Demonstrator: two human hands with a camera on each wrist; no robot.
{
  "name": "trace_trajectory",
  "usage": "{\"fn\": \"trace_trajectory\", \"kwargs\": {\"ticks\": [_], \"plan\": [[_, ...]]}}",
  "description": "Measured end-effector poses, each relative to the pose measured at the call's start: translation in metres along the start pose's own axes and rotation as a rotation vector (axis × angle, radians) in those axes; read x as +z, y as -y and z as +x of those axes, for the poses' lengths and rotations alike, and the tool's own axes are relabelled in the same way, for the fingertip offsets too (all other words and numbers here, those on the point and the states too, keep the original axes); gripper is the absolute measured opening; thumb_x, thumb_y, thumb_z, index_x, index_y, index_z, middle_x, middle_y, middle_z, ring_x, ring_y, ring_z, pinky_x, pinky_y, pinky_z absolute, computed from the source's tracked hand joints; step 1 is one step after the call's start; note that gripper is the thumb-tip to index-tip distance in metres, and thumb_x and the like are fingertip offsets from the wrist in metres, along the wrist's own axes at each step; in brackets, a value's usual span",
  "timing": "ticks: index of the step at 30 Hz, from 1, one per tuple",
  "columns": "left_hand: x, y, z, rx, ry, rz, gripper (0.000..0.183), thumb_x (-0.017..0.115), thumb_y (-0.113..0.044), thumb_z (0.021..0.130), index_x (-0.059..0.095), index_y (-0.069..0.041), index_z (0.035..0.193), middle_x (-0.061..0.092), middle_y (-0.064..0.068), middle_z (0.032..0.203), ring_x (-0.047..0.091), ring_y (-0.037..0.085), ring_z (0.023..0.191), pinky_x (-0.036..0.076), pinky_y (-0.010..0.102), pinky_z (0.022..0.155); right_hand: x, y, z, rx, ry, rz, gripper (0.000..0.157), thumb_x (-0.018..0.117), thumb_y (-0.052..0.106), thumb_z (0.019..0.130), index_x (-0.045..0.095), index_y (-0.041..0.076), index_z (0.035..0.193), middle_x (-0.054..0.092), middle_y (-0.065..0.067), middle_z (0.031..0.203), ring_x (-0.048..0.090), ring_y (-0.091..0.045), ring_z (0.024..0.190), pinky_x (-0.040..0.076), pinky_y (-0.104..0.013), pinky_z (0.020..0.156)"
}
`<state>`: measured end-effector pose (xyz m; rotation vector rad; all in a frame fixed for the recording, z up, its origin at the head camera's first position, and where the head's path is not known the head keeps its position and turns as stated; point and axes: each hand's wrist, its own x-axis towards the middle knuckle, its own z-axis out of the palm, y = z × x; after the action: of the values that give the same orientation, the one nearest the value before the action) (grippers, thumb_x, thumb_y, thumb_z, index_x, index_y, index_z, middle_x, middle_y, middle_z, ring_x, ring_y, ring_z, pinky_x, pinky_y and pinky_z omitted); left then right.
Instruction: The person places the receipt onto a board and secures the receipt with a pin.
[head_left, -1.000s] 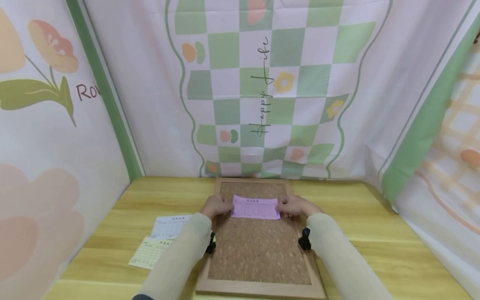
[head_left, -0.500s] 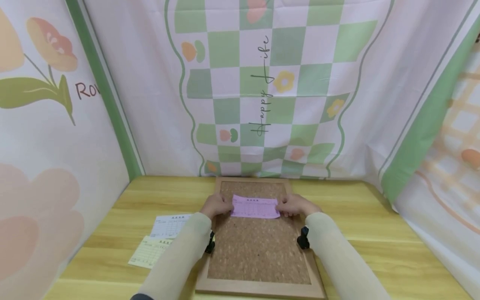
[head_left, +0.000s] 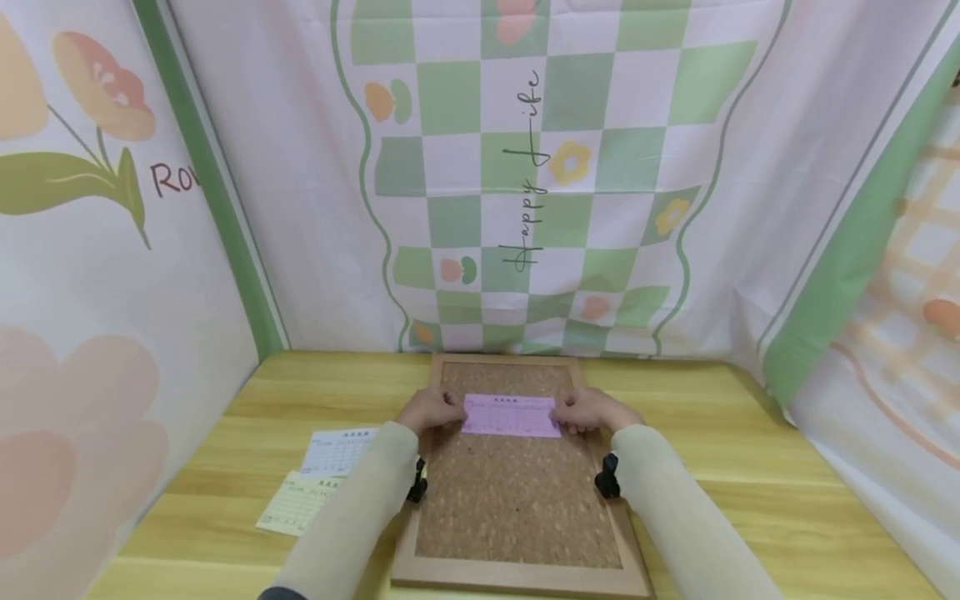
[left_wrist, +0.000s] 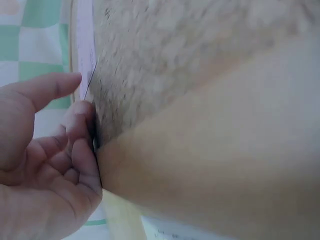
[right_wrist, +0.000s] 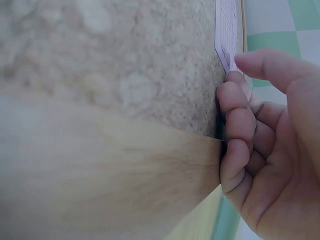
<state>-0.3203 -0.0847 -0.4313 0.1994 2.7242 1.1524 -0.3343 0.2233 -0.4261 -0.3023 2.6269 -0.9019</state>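
Observation:
A pink printed form slip [head_left: 511, 416] lies over the upper part of a wood-framed cork board [head_left: 517, 500]. At its left end my left hand [head_left: 433, 409] pinches the edge between thumb and forefinger, the other fingers curled against the board. My right hand [head_left: 592, 410] holds the opposite end the same way. Seen from the left wrist, the slip [left_wrist: 86, 47] runs down to the thumb [left_wrist: 67, 84] and forefinger tips. The right wrist view has a corner of the slip [right_wrist: 226, 37] at that hand's fingertips, close over the cork.
Left of the board, a white form slip [head_left: 333, 452] and a yellow one [head_left: 296, 504] lie on the wooden table [head_left: 750, 467], partly covered by the left sleeve. A patterned curtain [head_left: 510, 208] hangs behind the table's far edge.
The pink slip, wavy along its upper edge before, now looks flat and straight. My left hand has shifted slightly to the left; the right hand has stayed nearly still.

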Motion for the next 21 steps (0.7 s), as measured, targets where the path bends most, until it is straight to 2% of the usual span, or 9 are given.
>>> {"fn": "trace_trajectory", "kwargs": {"ticks": [6, 12, 15, 21], "plan": [[-0.0045, 0.0037, 0.0061, 0.042, 0.053, -0.006, 0.024, 0.075, -0.021, 0.085, 0.066, -0.006, 0.102, 0.063, 0.003, 0.09, 0.057, 0.017, 0.081, 0.048, 0.03, 0.07, -0.0002, 0.0001, -0.0014, -0.001, -0.009, -0.002, 0.029, 0.065, 0.027, 0.096, 0.058, 0.007, 0.076, 0.054, -0.001, 0.065, 0.047, -0.014, 0.057, 0.038, -0.027, 0.054], [-0.0081, 0.0035, 0.007, 0.162, 0.08, 0.027, 0.036, 0.071, -0.015, 0.088, 0.064, 0.002, 0.119, 0.063, 0.008, 0.105, 0.059, 0.022, 0.098, 0.05, 0.037, 0.087, 0.0012, -0.0003, -0.0014, 0.001, -0.018, 0.014, 0.029, 0.066, 0.027, 0.095, 0.056, 0.01, 0.075, 0.053, -0.001, 0.064, 0.047, -0.014, 0.057, 0.038, -0.027, 0.054], [-0.0083, 0.0049, 0.0066, 0.212, 0.096, 0.062, 0.038, 0.069, -0.013, 0.091, 0.062, 0.005, 0.123, 0.064, 0.013, 0.11, 0.06, 0.026, 0.104, 0.05, 0.039, 0.093, 0.0021, -0.001, -0.0007, 0.007, -0.023, 0.014, 0.03, 0.066, 0.028, 0.095, 0.055, 0.011, 0.074, 0.053, -0.001, 0.064, 0.047, -0.014, 0.058, 0.037, -0.027, 0.055], [-0.0084, 0.0064, 0.0079, 0.239, 0.134, 0.082, 0.044, 0.072, -0.011, 0.09, 0.059, 0.005, 0.128, 0.063, 0.016, 0.117, 0.058, 0.03, 0.11, 0.047, 0.042, 0.098, 0.0021, -0.0017, -0.0003, 0.013, -0.026, 0.018, 0.03, 0.066, 0.028, 0.095, 0.056, 0.01, 0.074, 0.053, -0.001, 0.064, 0.047, -0.015, 0.058, 0.037, -0.027, 0.055]]}}
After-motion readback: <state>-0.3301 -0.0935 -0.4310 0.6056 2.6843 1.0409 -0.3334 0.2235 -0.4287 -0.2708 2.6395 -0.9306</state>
